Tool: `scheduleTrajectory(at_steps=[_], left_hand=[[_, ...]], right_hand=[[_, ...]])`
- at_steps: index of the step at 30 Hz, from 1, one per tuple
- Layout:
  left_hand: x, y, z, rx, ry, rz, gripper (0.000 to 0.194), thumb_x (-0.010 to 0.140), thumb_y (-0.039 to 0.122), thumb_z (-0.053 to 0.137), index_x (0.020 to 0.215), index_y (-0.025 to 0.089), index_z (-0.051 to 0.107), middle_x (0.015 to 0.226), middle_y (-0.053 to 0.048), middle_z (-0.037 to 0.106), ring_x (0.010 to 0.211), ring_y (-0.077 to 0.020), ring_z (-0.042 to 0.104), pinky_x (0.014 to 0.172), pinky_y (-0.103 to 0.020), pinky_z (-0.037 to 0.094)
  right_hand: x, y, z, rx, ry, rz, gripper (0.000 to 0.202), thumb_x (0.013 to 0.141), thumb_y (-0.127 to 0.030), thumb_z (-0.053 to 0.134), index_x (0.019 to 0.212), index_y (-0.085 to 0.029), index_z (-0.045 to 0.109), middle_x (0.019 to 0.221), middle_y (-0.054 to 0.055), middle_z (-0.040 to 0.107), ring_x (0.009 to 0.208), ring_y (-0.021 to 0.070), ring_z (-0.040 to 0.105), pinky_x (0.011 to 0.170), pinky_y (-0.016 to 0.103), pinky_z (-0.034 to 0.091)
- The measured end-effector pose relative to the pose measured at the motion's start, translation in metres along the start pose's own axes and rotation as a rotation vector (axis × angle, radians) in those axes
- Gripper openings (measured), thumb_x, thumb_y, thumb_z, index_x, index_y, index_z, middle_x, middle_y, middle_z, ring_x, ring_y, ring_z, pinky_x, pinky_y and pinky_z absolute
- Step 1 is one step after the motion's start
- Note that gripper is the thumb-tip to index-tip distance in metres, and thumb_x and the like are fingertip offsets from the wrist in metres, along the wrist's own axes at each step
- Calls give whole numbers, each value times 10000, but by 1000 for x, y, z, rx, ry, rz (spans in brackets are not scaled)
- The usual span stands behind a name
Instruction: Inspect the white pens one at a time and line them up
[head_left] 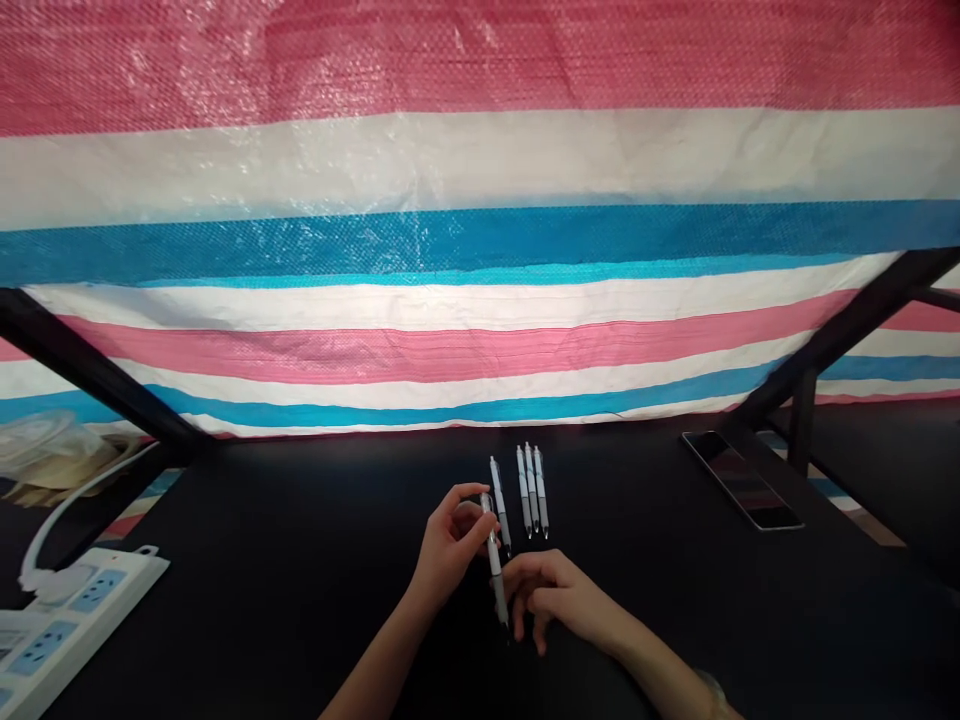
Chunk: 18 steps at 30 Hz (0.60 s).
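My left hand pinches a white pen near its top end, thumb in front. The pen slants, with its grey grip and dark tip pointing down toward me. Beside the grip is my right hand, its fingers loosely bent and apart; a fingertip passes behind the pen, and I cannot tell whether it touches. Just beyond my left hand, another white pen lies on the black table, its lower end near my right fingers. A little further right, three similar pens lie side by side, grey grips toward me.
A dark phone lies at the table's right. On the left are a white power strip with a plugged-in cable and a clear plastic container. Black slanting bars flank the table, and striped sheeting hangs behind.
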<state>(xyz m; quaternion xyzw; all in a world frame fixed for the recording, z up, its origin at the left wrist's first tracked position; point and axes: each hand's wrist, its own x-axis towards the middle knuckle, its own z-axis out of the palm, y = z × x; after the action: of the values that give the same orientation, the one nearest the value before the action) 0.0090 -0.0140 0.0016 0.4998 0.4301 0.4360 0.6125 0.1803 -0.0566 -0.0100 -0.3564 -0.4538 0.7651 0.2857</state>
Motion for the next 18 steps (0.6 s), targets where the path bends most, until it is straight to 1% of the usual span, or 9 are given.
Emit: scheduleTrajectory(at_steps=[2, 5, 7, 10, 15, 18], left_hand=[[1, 0, 0, -5, 13, 1, 418, 784, 359, 678, 1136, 205, 512, 716, 9, 657, 629, -145, 636, 567, -238, 523], [3, 0, 1, -11, 25, -7, 388, 771, 362, 691, 1079, 195, 524, 708, 1, 671, 608, -143, 634, 565, -237, 522], [4, -1, 1, -19, 34, -7, 385, 768, 368, 693, 1067, 192, 527, 710, -3, 679, 607, -143, 634, 566, -235, 522], [3, 0, 2, -35, 61, 7, 443, 763, 383, 694, 1124, 208, 507, 717, 4, 683, 606, -144, 636, 569, -241, 525], [1, 3, 4, -23, 81, 20, 392, 735, 393, 713, 1023, 202, 528, 697, -2, 680, 598, -155, 640, 574, -257, 530], [1, 4, 3, -17, 92, 39, 411, 744, 387, 704, 1060, 204, 515, 707, -1, 676, 601, -156, 638, 581, -265, 530]], right_hand=[[-1, 0, -1, -23, -45, -11, 511, 512, -103, 406, 946, -127, 674, 884, 75, 671, 633, 133, 628, 446, 176, 483], [-3, -1, -3, -23, -81, -18, 519, 502, -94, 407, 946, -129, 672, 879, 77, 674, 650, 136, 626, 454, 175, 494], [-4, -3, -5, -16, -88, -18, 518, 498, -92, 409, 943, -132, 671, 882, 77, 672, 665, 144, 629, 458, 180, 501], [-4, -3, -7, -14, -90, -25, 536, 495, -91, 407, 961, -139, 668, 897, 76, 667, 680, 149, 629, 462, 186, 506], [-3, -2, -8, -27, -100, -42, 555, 491, -90, 400, 972, -139, 674, 867, 71, 662, 671, 149, 625, 455, 186, 508], [-2, -1, -8, -20, -99, -52, 569, 483, -89, 398, 977, -141, 676, 851, 63, 655, 660, 145, 622, 455, 190, 513]])
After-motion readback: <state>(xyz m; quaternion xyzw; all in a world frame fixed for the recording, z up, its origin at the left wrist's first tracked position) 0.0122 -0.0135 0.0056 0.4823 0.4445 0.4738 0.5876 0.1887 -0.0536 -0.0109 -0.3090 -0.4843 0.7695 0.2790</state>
